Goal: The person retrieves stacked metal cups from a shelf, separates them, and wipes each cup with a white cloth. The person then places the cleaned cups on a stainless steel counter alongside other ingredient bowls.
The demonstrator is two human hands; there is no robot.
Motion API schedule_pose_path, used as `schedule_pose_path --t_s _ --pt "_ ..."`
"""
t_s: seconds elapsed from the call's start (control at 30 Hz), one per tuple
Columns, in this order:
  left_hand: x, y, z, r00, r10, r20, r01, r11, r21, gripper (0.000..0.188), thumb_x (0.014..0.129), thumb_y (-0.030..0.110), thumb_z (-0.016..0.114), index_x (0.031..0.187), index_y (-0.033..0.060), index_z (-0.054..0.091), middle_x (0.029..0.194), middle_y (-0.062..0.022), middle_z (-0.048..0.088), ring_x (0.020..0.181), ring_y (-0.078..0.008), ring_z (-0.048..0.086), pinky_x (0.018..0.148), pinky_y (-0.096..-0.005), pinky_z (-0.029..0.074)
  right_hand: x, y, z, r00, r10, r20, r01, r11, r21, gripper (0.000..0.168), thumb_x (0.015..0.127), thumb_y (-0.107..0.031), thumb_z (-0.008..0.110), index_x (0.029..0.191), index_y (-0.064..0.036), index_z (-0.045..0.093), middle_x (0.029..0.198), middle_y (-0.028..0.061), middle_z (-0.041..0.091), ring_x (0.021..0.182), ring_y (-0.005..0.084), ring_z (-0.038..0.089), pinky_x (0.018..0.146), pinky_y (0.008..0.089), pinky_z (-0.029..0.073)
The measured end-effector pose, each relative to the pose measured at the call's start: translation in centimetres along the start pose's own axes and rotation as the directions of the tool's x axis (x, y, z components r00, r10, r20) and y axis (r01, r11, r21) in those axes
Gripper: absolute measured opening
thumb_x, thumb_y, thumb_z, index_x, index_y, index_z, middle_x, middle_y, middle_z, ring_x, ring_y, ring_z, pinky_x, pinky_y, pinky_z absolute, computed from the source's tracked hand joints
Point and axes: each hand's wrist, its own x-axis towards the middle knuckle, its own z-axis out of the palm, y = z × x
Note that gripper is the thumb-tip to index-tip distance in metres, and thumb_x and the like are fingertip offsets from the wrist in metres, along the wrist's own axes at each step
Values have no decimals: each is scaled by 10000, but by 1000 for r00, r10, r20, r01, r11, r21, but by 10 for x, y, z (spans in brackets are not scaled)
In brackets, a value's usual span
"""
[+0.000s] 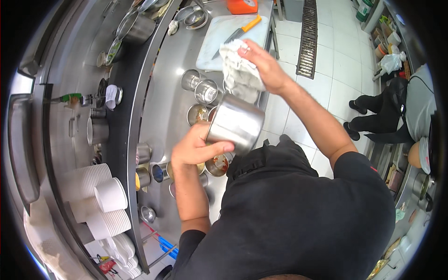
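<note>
A shiny stainless steel canister (pixel 236 122) is tilted in front of my body, its near wall gripped by my left hand (pixel 196 143) with the thumb along the outside. My right hand (pixel 264 66) holds a crumpled white cloth (pixel 241 70) just beyond the canister. Behind the cloth lies a white cutting board (pixel 210 45), and on it rests a knife (pixel 252 24) with a yellow handle. Steel cups (pixel 206 91) stand on the steel counter (pixel 164 87) past the canister. A steel container with red and white chopped food (pixel 220 163) sits beneath my left hand.
On the left shelf stand stacked white bowls (pixel 110 196) and a large steel pot (pixel 136 28). An orange scale (pixel 242 6) is at the counter's far end. A floor drain grate (pixel 307 42) runs through white tiles. Another person (pixel 388 101) stands to the right by loaded shelves.
</note>
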Motion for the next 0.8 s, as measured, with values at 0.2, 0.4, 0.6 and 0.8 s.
schedule_pose_path --t_s 0.2,0.4,0.6,0.8 --pt "-17 -33 -48 941 267 206 -240 959 -148 333 850 203 879 1025 -47 745 877 -110 756 835 -204 734 749 -333 548 -16 -52 55 750 194 632 204 842 -500 406 1011 -313 710 1292 -53 575 1135 35 665 1019 134 615 903 305 508" --pt "-13 -53 -49 926 130 -353 -234 934 -270 753 865 377 872 1422 -24 561 1414 -143 611 1292 -284 591 1057 -422 455 -39 -10 77 918 63 391 51 960 -274 403 970 -246 797 1256 -56 587 1021 2 683 966 94 625 837 287 515" --pt "-17 -46 42 698 -2 -717 -134 982 -133 1253 740 632 891 1649 74 234 1584 -127 417 1457 -299 421 1168 -491 398 -38 6 93 971 218 -101 -211 974 78 407 972 -158 779 1265 -16 535 1066 67 691 944 83 649 765 254 541" --pt "-28 -142 48 596 -133 -792 -531 676 -512 886 986 620 599 1602 37 339 1437 -137 579 1345 -283 559 1139 -419 448 -62 34 130 970 60 234 85 821 -564 548 985 -287 746 1340 -10 433 1137 152 667 981 228 682 824 391 542"
